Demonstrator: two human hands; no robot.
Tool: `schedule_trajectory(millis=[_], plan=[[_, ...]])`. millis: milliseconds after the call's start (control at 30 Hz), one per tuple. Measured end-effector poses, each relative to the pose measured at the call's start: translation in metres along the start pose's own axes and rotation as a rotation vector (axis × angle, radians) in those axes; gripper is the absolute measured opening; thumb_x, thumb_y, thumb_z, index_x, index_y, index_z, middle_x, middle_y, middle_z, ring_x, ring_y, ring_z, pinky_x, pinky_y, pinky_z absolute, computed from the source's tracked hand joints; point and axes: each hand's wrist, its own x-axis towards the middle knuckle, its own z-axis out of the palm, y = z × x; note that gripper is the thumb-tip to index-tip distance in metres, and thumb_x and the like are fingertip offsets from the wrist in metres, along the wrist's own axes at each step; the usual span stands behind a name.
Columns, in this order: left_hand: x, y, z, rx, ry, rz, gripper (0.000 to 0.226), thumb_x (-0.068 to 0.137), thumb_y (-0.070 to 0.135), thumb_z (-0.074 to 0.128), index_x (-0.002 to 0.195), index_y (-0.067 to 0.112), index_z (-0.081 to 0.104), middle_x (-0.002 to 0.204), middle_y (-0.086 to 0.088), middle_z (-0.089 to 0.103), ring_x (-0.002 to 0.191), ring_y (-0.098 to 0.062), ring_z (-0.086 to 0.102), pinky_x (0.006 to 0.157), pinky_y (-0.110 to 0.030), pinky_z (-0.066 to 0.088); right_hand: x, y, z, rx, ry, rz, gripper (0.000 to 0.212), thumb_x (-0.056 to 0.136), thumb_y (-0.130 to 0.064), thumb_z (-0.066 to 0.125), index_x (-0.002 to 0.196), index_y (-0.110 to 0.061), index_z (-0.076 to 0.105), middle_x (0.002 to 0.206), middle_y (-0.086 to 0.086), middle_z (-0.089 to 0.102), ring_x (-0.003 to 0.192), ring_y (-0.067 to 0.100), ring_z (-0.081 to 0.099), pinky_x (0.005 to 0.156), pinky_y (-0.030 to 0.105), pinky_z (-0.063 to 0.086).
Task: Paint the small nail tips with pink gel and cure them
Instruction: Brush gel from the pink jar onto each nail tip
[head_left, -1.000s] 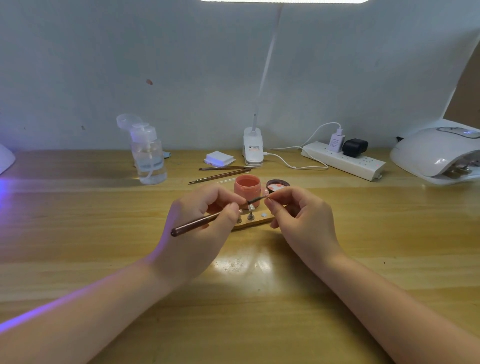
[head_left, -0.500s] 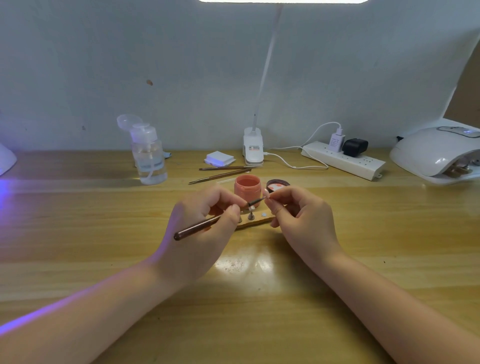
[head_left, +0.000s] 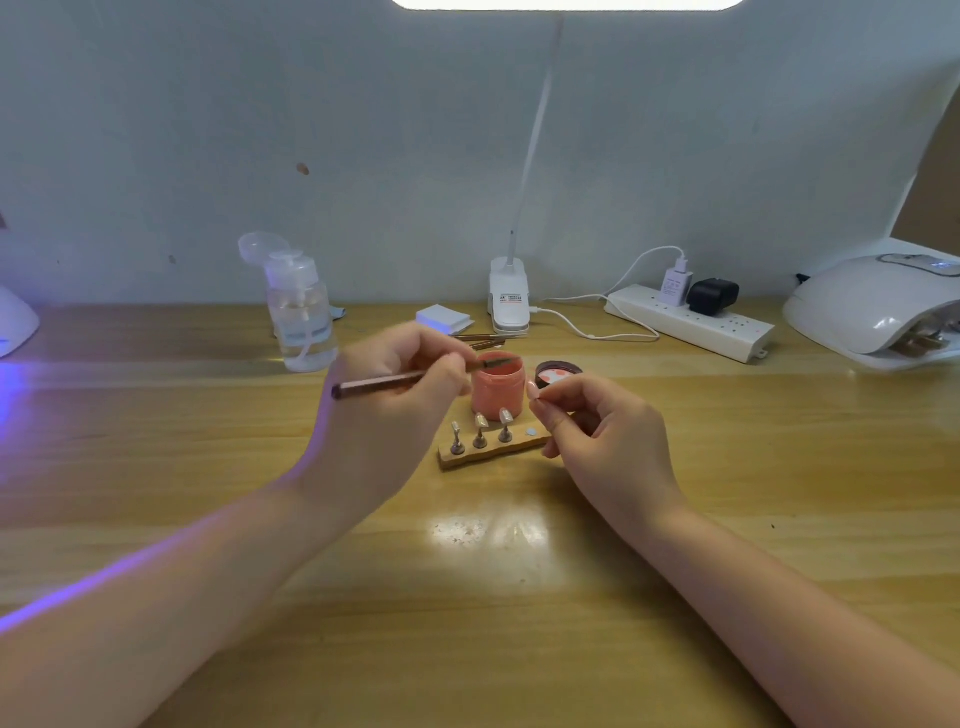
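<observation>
pump bottle (head_left: 300, 312) left | power strip (head_left: 691, 322) with 2 plugs | clip lamp (head_left: 509, 301) | wooden table (head_left: 467, 597)

Open pink gel jar (head_left: 497, 387), brush (head_left: 410, 378) tip inside, three nail tips (head_left: 481, 427) upright on wooden holder (head_left: 493, 451)

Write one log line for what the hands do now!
left hand: holds brush, tip at pink gel jar | right hand: pinches nail tip | stage: loading gel

Nail-art workstation, desk against a plain wall.
Indicated by curing lamp (head_left: 878, 306), gel jar (head_left: 497, 387), nail tips on wooden stand (head_left: 491, 452), pump bottle (head_left: 301, 317), power strip (head_left: 691, 325).
</observation>
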Motion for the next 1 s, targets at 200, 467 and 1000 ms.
schedule_trajectory(millis=[200,467,1000], plan=[[0.063,-0.004,0.006,0.361,-0.070,-0.148,0.018,0.080,0.021,0.060,0.065,0.018,0.070,0.058,0.011,0.068,0.044,0.002,0.050,0.051,-0.022,0.035,0.000,0.001,0.001,0.000,0.008,-0.011,0.004,0.085,-0.008,0.070,0.086,-0.012,0.070,0.072,0.001,0.068,0.054,0.011,0.064,0.062,0.039,0.055],[0.100,-0.010,0.028,0.423,-0.265,-0.400,0.016,0.078,0.018,0.061,0.076,0.008,0.073,0.062,-0.001,0.072,0.075,-0.014,0.069,0.083,-0.036,0.055,0.000,0.000,0.001,0.005,0.008,-0.006,0.003,0.085,-0.009,0.071,0.086,-0.011,0.070,0.071,0.003,0.068,0.054,0.012,0.063,0.062,0.040,0.054],[0.103,-0.004,0.011,0.151,-0.129,-0.686,0.019,0.086,0.014,0.053,0.091,0.007,0.071,0.044,0.009,0.059,0.031,-0.003,0.042,0.035,-0.011,0.027,-0.001,-0.003,0.000,-0.005,-0.007,0.006,0.003,0.085,-0.009,0.070,0.087,-0.011,0.070,0.072,0.002,0.068,0.056,0.012,0.064,0.064,0.040,0.055]])
